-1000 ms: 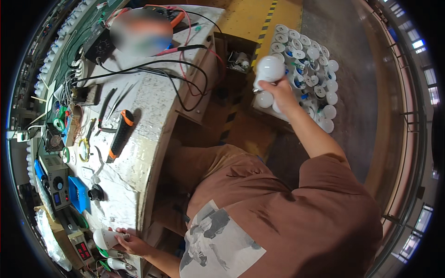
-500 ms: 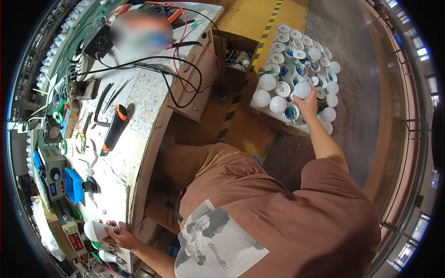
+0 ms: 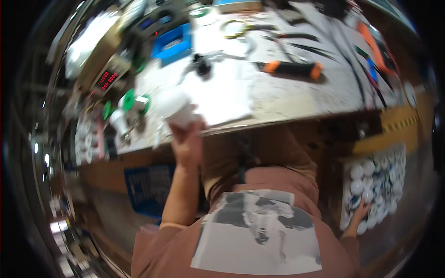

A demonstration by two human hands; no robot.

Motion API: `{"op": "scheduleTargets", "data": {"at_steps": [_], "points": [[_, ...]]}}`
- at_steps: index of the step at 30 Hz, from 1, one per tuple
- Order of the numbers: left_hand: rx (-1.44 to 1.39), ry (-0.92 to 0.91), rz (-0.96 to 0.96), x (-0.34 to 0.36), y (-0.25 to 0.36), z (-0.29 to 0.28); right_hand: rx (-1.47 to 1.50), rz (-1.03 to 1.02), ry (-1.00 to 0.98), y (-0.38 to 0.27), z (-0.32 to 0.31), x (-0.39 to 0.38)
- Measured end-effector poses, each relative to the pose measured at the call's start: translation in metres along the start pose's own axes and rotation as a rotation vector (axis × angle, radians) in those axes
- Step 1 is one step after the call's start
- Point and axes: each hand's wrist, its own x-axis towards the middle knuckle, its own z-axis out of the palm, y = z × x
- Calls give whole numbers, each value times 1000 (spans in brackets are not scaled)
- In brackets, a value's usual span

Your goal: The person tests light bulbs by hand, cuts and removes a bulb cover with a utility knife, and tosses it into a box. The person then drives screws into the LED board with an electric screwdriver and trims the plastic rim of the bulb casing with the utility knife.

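Observation:
My left hand [image 3: 187, 138] is closed around a white light bulb [image 3: 172, 103], held up over the near edge of the workbench [image 3: 278, 103]; hand and bulb are smeared by motion. Far to the right and low, my right hand [image 3: 359, 212] has its fingers on a round white light bulb [image 3: 367, 196] among many others in a carton [image 3: 346, 197]. Its fingers show small and blurred, and appear closed on that bulb.
On the bench are a blue tray [image 3: 174, 46], an orange-and-black tool handle [image 3: 294, 69], a magnifier-like ring [image 3: 234, 28], pliers [image 3: 296, 36] and green-rimmed spools [image 3: 129, 99]. A red-digit meter [image 3: 107, 78] stands at the left. A blue crate [image 3: 146, 192] sits below the bench.
My view has swung left toward the bench, so the carton of bulbs now lies at the far right. My left hand has raised its bulb. My right hand stays at the carton.

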Motion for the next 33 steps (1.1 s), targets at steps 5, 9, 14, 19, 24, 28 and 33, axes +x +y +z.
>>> {"op": "scheduleTargets", "data": {"at_steps": [5, 9, 14, 19, 24, 28, 33], "points": [[-95, -59, -53, -10, 22, 30, -237, -120, 137, -60, -8, 44], [-243, -35, -168, -5, 14, 15, 59, -232, 244, -198, -16, 79], [-425, -41, -255, 0, 29, 1, 516, -912, -65, -483, 5, 7], [-530, -38, -351, -3, 37, -8, 512, -1744, -380, -671, 48, -120], [-322, 25, -361, -23, 49, -35, 497, -2012, -725, -766, 93, -184], [-195, 53, -478, -38, 51, -45, 368, -1896, -624, -789, 114, -168], [-65, 120, -592, -25, 66, -38, -41, -1587, -532, -761, 105, -100]]}}
